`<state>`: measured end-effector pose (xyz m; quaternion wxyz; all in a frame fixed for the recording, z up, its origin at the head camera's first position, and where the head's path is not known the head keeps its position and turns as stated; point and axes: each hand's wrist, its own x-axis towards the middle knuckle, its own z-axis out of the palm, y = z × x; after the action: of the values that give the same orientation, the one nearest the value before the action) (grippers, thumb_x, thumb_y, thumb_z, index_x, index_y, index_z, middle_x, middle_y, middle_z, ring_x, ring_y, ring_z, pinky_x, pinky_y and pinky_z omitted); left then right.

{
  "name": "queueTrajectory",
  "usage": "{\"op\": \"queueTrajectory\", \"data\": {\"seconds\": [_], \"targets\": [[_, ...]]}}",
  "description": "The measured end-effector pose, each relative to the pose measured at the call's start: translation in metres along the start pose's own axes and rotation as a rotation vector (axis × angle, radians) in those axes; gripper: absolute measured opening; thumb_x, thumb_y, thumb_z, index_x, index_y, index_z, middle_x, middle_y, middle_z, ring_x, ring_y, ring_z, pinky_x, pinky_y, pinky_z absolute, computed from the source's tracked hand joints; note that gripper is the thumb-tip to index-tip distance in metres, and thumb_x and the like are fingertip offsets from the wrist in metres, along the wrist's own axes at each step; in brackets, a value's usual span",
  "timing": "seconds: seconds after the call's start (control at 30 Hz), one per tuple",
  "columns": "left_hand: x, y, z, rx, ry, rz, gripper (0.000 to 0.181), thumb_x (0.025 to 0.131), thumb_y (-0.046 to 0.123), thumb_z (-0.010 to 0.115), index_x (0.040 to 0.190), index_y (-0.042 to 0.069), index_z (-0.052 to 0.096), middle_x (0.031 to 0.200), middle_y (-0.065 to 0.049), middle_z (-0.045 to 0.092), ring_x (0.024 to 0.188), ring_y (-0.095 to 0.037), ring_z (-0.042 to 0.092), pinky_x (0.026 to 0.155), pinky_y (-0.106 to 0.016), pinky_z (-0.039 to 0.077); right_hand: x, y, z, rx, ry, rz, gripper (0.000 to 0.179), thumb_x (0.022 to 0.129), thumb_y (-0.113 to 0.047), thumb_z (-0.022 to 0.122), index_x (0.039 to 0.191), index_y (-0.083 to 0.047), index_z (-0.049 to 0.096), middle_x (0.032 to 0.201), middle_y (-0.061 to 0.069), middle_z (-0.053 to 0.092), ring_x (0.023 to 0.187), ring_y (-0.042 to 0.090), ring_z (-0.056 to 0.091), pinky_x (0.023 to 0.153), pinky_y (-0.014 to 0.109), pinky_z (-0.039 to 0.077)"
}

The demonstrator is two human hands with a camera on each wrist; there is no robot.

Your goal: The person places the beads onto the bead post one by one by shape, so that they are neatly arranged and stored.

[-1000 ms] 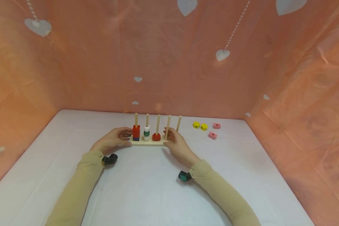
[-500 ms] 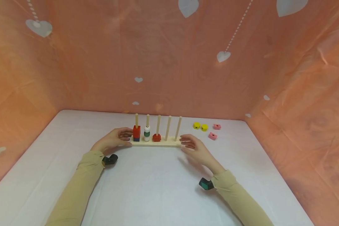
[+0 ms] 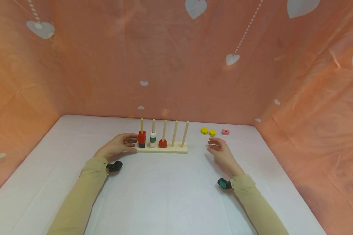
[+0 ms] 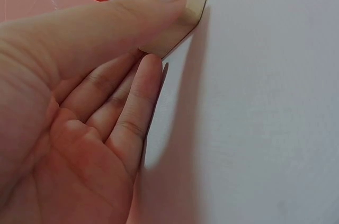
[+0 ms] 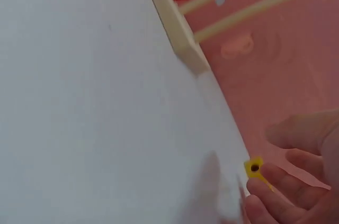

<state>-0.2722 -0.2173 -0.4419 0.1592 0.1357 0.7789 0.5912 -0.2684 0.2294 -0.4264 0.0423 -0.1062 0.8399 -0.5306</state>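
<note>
The right hand (image 3: 222,155) has moved rightward from the end of the pale wooden five-peg base (image 3: 176,149); its thumb and fingers stand apart, holding nothing, partly hiding a pink block (image 3: 224,142). Beyond lie two yellow hexagonal beads (image 3: 212,133). The left hand (image 3: 117,143) grips the base's left end on the white desk (image 3: 164,189). Low fingertips could scatter the loose pieces; a slackened grip could skew the base.

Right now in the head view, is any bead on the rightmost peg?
No, the rightmost peg stands bare from its tip down to the wooden base.
</note>
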Motion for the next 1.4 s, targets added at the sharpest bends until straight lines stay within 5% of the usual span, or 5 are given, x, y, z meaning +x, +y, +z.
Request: {"op": "queueTrajectory", "data": {"seconds": [0.43, 1.03, 1.4], "targets": [[-0.001, 0.001, -0.001, -0.007, 0.000, -0.004, 0.065, 0.082, 0.005, 0.074, 0.138, -0.002, 0.042, 0.138, -0.022, 0.046, 0.126, -0.037, 0.044, 0.105, -0.045, 0.036, 0.027, 0.013, -0.013, 0.030, 0.180, 0.071, 0.056, 0.093, -0.003, 0.059, 0.142, 0.004, 0.034, 0.139, 0.025, 0.042, 0.128, 0.036, 0.041, 0.108, 0.043, 0.034], [0.002, -0.004, -0.002, 0.039, -0.011, 0.043, 0.065, 0.081, 0.006, 0.075, 0.137, -0.002, 0.043, 0.137, -0.022, 0.048, 0.125, -0.037, 0.046, 0.105, -0.045, 0.037, 0.067, 0.011, -0.015, 0.048, 0.229, 0.144, 0.055, 0.093, 0.000, 0.055, 0.144, 0.001, 0.033, 0.141, 0.022, 0.039, 0.129, 0.035, 0.040, 0.106, 0.043, 0.036], [0.003, -0.006, -0.002, 0.025, -0.005, 0.033, 0.064, 0.081, 0.006, 0.075, 0.137, -0.002, 0.043, 0.137, -0.022, 0.047, 0.125, -0.037, 0.046, 0.105, -0.045, 0.036, 0.082, 0.015, -0.018, -0.021, 0.209, 0.090, 0.042, 0.093, 0.001, 0.057, 0.134, 0.005, 0.046, 0.131, 0.022, 0.049, 0.120, 0.036, 0.047, 0.103, 0.041, 0.040]]}}
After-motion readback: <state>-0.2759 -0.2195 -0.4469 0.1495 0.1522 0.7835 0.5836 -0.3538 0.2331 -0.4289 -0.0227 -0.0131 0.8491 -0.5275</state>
